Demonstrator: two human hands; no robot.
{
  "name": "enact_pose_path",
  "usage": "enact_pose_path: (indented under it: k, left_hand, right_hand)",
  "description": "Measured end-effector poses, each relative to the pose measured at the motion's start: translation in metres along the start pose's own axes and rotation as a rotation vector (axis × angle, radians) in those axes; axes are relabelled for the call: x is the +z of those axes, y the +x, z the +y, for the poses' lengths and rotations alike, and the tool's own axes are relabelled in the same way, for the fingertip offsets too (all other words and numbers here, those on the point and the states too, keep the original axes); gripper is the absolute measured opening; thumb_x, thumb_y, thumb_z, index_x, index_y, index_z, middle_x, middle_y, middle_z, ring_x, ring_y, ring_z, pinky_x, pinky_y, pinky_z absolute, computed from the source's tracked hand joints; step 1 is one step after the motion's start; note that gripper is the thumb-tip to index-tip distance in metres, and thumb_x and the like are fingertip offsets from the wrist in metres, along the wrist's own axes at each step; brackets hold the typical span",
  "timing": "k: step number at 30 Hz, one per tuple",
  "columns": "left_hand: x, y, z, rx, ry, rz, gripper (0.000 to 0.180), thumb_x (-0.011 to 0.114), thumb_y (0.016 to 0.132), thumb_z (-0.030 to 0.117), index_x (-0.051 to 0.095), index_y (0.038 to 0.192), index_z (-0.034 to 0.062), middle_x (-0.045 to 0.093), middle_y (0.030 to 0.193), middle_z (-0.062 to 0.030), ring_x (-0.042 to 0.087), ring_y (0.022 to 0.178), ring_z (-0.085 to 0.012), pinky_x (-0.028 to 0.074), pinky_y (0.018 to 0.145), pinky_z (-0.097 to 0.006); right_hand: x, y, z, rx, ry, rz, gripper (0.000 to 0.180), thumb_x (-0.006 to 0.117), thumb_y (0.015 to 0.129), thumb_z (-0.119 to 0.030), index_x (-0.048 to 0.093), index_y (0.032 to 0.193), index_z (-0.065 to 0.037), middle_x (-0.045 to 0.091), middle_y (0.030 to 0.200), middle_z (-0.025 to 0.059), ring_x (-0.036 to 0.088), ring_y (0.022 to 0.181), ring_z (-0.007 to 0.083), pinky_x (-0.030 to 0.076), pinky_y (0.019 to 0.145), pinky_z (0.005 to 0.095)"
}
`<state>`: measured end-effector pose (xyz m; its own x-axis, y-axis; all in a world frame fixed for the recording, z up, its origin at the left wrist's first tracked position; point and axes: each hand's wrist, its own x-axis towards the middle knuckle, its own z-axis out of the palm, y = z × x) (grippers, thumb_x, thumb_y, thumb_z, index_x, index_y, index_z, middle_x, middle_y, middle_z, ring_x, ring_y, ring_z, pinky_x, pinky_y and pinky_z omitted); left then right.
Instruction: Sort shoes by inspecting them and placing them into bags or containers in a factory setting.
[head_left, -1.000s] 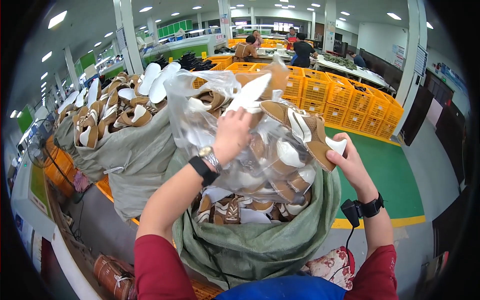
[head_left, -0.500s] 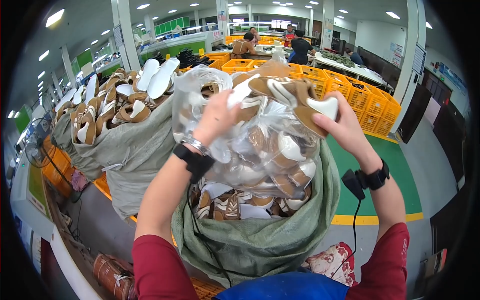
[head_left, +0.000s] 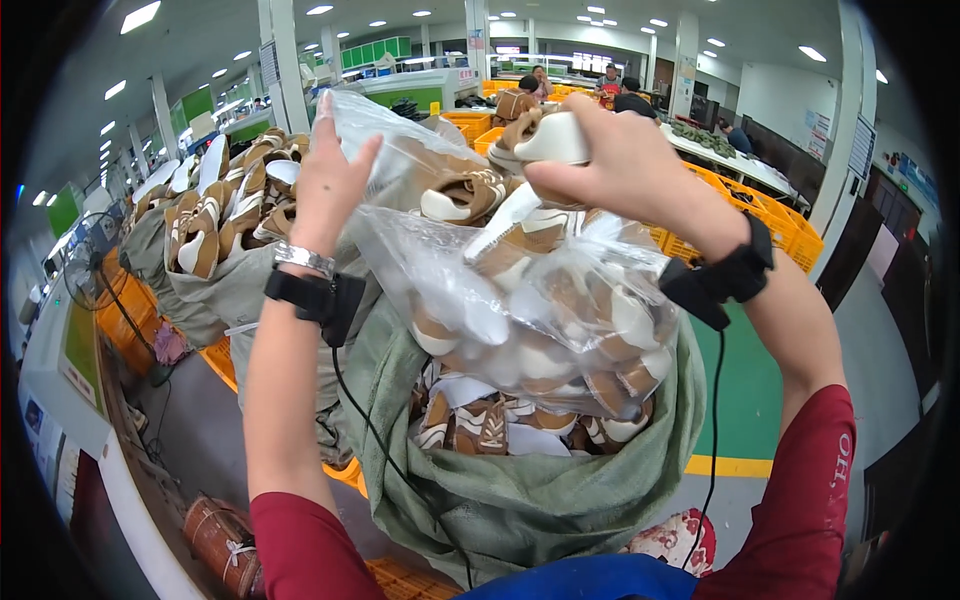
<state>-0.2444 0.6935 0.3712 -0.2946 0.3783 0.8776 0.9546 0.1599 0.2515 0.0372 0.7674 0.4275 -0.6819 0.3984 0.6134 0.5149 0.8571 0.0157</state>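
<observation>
My left hand is raised at the upper left, thumb apart from the fingers. The clear plastic bag's rim stretches up to its fingertips; their grip is partly hidden. My right hand is closed on a brown-and-white shoe, its white end toward me, above the bag's mouth. Inside the bag lie several similar shoes and white pieces; one brown-and-white shoe shows at the opening. Beneath, a green woven sack holds more such shoes, and the bag rests on top of them.
More brown shoes and white insole-shaped pieces are heaped on a grey-green sack at left. Orange crates stand behind. A standing fan is at far left. Several people work at tables in the back. Cables hang from both my wrist straps.
My left hand has moved up and left, drawing the bag's rim with it and widening its mouth. My right hand has brought the shoe left and up, over the bag.
</observation>
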Motion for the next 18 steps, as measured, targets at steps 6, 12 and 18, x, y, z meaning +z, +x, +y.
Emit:
enact_pose_path:
  k: [6,12,18]
  left_hand:
    - [-0.010,0.009,0.006,0.120,0.022,-0.019,0.074,0.059,0.079,0.025,0.021,0.141,0.0128,0.062,0.092,-0.0220,0.061,0.076,-0.0378,0.049,0.068,-0.042]
    - [-0.014,0.003,0.041,0.141,-0.063,-0.126,0.074,0.059,0.079,0.023,0.019,0.141,0.0099,0.061,0.087,-0.0235,0.060,0.073,-0.0397,0.049,0.065,-0.044]
    - [-0.016,-0.004,0.041,0.147,-0.210,-0.127,0.072,0.058,0.080,0.019,0.020,0.140,0.0068,0.060,0.095,-0.0242,0.058,0.086,-0.0396,0.047,0.075,-0.044]
  right_hand:
    - [0.022,0.019,-0.016,-0.170,0.068,-0.082,0.062,0.062,0.071,-0.049,0.052,0.104,0.002,0.064,0.081,0.0188,0.064,0.077,0.0335,0.050,0.069,0.0387]
    - [0.076,0.071,-0.002,-0.121,-0.232,-0.184,0.064,0.059,0.070,-0.050,0.054,0.104,0.004,0.064,0.082,0.0211,0.064,0.076,0.0338,0.051,0.070,0.0391]
    - [0.114,0.083,-0.028,-0.122,-0.113,-0.533,0.056,0.059,0.069,-0.052,0.067,0.086,0.001,0.065,0.085,0.0191,0.064,0.081,0.0322,0.051,0.073,0.0376]
